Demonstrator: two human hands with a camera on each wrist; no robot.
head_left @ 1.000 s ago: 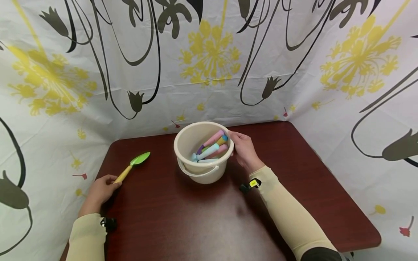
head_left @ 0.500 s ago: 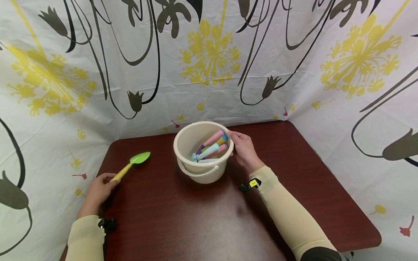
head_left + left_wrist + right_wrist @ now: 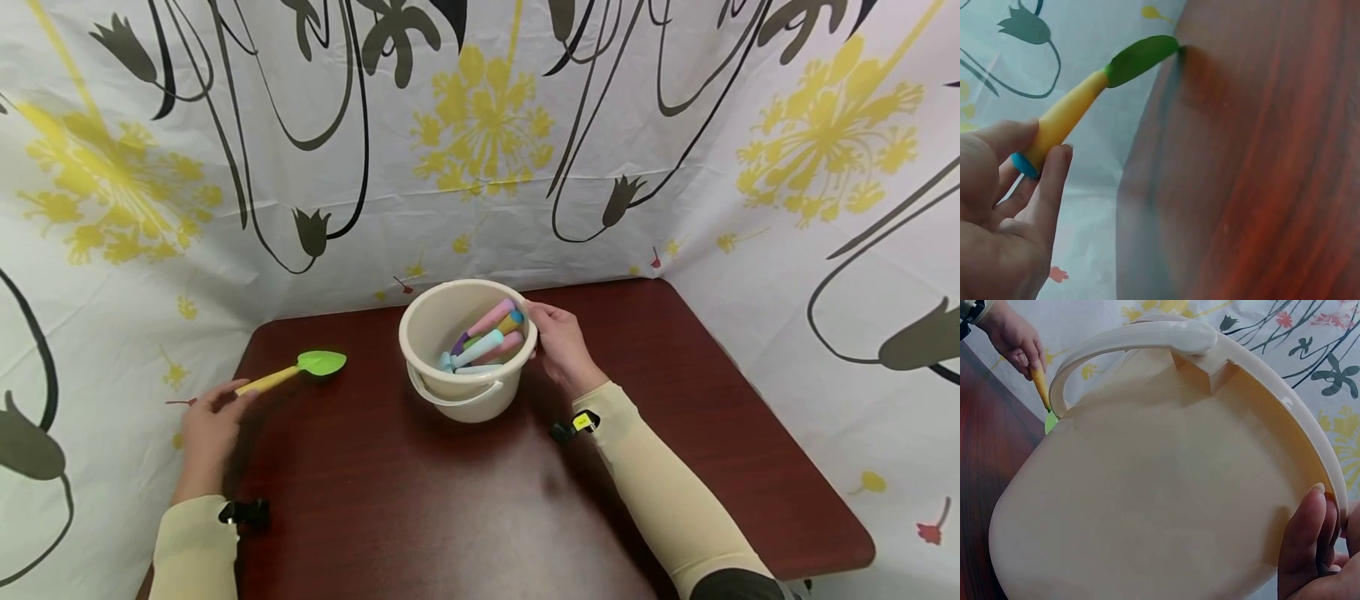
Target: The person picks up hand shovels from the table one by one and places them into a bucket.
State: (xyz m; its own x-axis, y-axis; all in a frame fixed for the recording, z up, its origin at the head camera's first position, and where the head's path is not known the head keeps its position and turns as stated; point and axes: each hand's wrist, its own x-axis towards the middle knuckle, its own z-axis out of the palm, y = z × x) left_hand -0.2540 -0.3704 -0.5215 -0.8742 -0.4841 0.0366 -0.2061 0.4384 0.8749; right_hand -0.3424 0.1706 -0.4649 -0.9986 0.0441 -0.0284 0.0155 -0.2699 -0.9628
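Observation:
A toy shovel (image 3: 296, 371) with a green blade (image 3: 1141, 59) and a yellow handle (image 3: 1066, 115) lies at the table's left edge, its blade on the wood. My left hand (image 3: 206, 425) pinches the handle's blue-capped end (image 3: 1022, 165) between thumb and fingers. A cream plastic bucket (image 3: 465, 392) stands mid-table with several pastel toy tools (image 3: 487, 337) inside. My right hand (image 3: 558, 346) grips the bucket's right rim (image 3: 1329, 475), fingers on the outer wall. The bucket's handle (image 3: 1129, 337) hangs down its front.
The dark red table (image 3: 465, 500) is closed in by a flowered white curtain (image 3: 480, 150) at the back and on both sides. The shovel's handle juts past the table's left edge, over the curtain.
My left hand has drawn back to the left with the shovel's handle end, swinging the handle outward past the table edge. The right hand and bucket have stayed still.

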